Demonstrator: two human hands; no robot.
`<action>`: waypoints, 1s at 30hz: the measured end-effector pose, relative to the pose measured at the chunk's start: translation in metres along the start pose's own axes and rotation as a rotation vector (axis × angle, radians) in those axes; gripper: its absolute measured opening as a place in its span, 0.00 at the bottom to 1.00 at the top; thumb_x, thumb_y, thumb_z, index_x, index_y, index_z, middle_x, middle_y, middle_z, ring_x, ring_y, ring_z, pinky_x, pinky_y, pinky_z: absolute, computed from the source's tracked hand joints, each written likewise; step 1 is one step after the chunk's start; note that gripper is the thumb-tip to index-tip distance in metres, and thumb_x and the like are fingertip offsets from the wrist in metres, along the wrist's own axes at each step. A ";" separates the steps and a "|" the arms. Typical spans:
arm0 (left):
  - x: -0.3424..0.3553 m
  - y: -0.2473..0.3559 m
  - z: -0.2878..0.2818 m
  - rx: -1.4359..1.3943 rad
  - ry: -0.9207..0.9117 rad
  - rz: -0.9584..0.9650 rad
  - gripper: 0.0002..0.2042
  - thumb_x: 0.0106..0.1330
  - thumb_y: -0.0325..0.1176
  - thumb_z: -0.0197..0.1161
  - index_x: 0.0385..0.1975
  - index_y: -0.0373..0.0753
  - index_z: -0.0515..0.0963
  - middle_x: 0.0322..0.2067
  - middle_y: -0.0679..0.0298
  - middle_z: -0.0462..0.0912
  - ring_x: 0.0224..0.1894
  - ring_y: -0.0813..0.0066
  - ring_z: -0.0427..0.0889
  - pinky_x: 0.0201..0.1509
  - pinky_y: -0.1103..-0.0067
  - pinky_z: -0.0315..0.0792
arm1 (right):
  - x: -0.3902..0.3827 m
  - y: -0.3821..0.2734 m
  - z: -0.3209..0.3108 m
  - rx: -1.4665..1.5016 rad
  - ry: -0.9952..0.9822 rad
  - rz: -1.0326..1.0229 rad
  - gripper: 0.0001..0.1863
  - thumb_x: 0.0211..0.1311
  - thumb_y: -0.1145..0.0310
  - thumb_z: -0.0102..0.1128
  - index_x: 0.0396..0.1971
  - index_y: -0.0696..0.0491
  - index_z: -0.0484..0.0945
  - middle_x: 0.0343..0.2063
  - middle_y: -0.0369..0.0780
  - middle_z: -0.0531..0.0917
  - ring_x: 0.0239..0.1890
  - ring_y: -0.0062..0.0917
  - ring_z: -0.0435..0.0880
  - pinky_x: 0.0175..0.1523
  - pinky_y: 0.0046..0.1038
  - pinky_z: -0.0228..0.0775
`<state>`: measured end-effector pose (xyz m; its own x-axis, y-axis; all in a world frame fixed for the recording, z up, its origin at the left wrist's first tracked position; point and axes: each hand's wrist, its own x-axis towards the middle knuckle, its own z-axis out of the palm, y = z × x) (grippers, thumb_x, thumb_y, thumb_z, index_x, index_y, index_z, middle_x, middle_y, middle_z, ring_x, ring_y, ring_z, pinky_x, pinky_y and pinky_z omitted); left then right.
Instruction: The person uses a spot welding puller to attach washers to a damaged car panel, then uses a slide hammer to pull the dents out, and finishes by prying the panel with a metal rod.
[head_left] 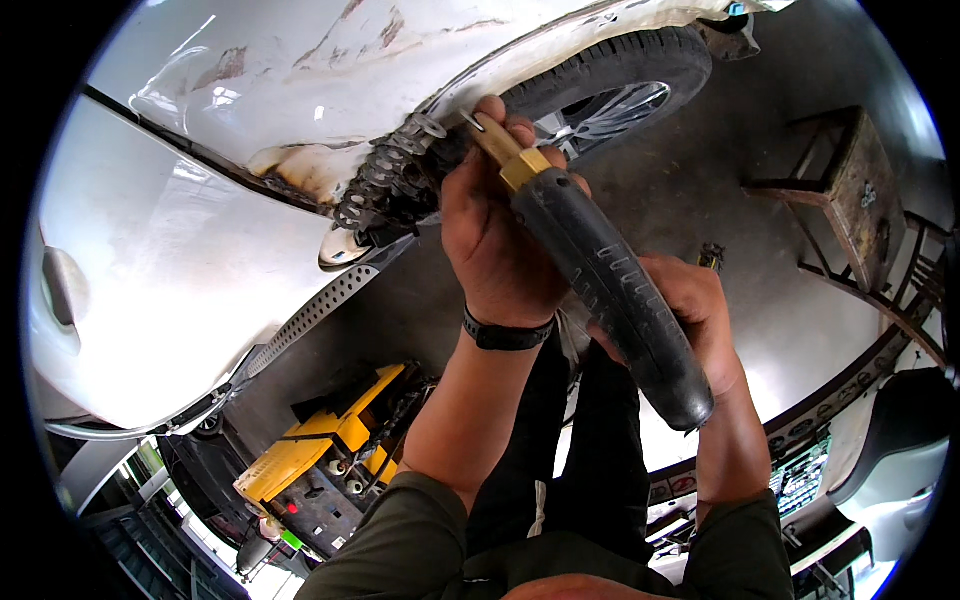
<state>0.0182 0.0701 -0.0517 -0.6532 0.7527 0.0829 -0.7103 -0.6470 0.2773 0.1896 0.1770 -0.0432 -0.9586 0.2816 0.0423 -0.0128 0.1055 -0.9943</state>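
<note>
A thick black-handled tool (615, 290) with a brass nut and tip, resembling a dent-pulling weld gun, lies slantwise between both hands. My left hand (505, 235) is closed around its brass end, fingers partly hidden behind it. A thin piece of bent metal (472, 121) shows at the tip; whether it is fixed there I cannot tell. My right hand (692, 300) grips the handle from the right, its fingertips hidden behind the tool. Just left of my left hand, a row of grey metal rings (385, 170) sits by the scorched, bare edge of a white car panel (250, 90).
A car wheel (620, 95) stands beyond my hands. Pale perforated metal strip (315, 310) runs along the car's lower edge. A yellow and black machine (320, 440) is at lower left. Wooden stools (850, 195) stand on the right, with a small object (711, 256) on the floor.
</note>
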 end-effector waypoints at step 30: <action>0.009 0.015 -0.010 0.001 -0.129 0.006 0.17 0.77 0.37 0.54 0.62 0.47 0.69 0.54 0.66 0.80 0.40 0.78 0.73 0.46 0.79 0.71 | 0.019 0.006 0.011 0.001 0.018 -0.075 0.21 0.48 0.60 0.74 0.42 0.54 0.86 0.44 0.43 0.89 0.42 0.38 0.88 0.48 0.35 0.76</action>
<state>-0.0003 0.0658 -0.0566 -0.6181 0.7584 0.2067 -0.7063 -0.6512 0.2775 0.1685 0.1729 -0.0496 -0.9498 0.2897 0.1184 -0.0849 0.1256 -0.9884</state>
